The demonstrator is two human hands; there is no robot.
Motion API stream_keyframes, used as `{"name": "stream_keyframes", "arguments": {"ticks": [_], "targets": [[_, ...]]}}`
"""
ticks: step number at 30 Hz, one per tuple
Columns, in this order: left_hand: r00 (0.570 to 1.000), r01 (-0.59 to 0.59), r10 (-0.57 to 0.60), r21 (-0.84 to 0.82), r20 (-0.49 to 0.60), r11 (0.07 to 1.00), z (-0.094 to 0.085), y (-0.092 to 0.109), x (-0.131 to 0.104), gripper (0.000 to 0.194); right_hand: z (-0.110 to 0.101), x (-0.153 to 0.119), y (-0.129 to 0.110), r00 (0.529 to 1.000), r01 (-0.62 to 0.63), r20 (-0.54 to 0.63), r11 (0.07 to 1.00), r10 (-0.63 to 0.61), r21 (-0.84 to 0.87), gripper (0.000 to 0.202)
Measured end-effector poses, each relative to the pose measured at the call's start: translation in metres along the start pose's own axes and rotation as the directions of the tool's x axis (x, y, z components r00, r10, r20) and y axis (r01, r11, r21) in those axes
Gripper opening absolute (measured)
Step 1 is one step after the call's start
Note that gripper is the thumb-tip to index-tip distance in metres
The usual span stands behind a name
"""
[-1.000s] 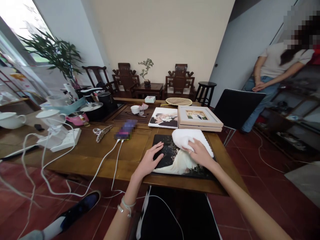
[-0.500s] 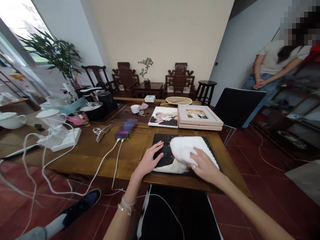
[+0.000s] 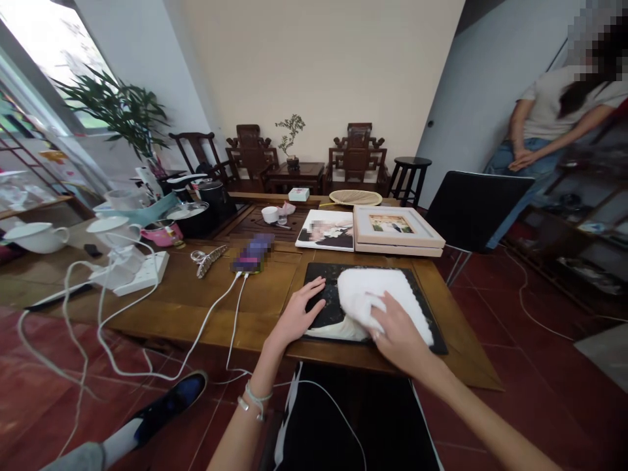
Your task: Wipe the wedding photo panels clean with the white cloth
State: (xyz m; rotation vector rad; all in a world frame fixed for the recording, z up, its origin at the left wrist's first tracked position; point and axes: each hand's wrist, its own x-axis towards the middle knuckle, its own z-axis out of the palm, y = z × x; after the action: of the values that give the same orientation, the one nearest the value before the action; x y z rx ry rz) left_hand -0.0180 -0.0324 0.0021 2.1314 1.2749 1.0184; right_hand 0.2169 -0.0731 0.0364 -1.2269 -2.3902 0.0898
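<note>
A dark flat board (image 3: 324, 301) lies at the front edge of the wooden table, with specks and wet-looking marks on its left part. My left hand (image 3: 299, 313) rests on the board's left edge, fingers spread and nothing in them. My right hand (image 3: 400, 330) grips a bunched part of a white towel (image 3: 383, 288), pressing it on the board. The rest of the towel spreads over the board's right side. A pale, whitish patch (image 3: 338, 330) shows along the board's near edge; what it is I cannot tell.
Behind the board lie a photo print (image 3: 326, 229) and stacked picture frames (image 3: 397, 230). To the left are a phone (image 3: 252, 254) on charging cables, a hair claw (image 3: 209, 260), a power strip (image 3: 142, 275) and white cups (image 3: 36, 237). A person (image 3: 549, 124) stands beyond a black chair (image 3: 478, 209).
The whole view has shifted slightly, so things appear a little farther right. My right hand still grips the towel in nearly the same spot; my left hand stays on the board.
</note>
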Motion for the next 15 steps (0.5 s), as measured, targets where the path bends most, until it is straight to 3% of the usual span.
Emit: {"name": "stream_keyframes", "arguments": {"ticks": [3,6,9,15], "targets": [[1.000,0.005,-0.005,-0.001,0.000,1.000,0.000,0.000,0.000,0.038,-0.007,-0.035,-0.029,0.997,0.061,0.047,0.996,-0.064,0.063,0.027],[1.000,0.006,-0.006,-0.001,0.003,1.000,0.000,0.001,0.000,0.037,-0.013,-0.044,-0.034,0.991,0.101,0.078,0.991,-0.108,0.090,0.027],[1.000,0.000,0.000,0.002,0.005,1.000,-0.001,0.002,0.000,0.038,-0.012,-0.024,-0.013,0.991,0.094,0.089,0.994,-0.099,0.062,0.024],[1.000,-0.015,0.015,-0.008,-0.002,1.000,-0.001,0.002,0.000,0.038,-0.001,0.052,0.036,0.999,-0.004,0.044,0.998,0.007,-0.070,0.025]]}}
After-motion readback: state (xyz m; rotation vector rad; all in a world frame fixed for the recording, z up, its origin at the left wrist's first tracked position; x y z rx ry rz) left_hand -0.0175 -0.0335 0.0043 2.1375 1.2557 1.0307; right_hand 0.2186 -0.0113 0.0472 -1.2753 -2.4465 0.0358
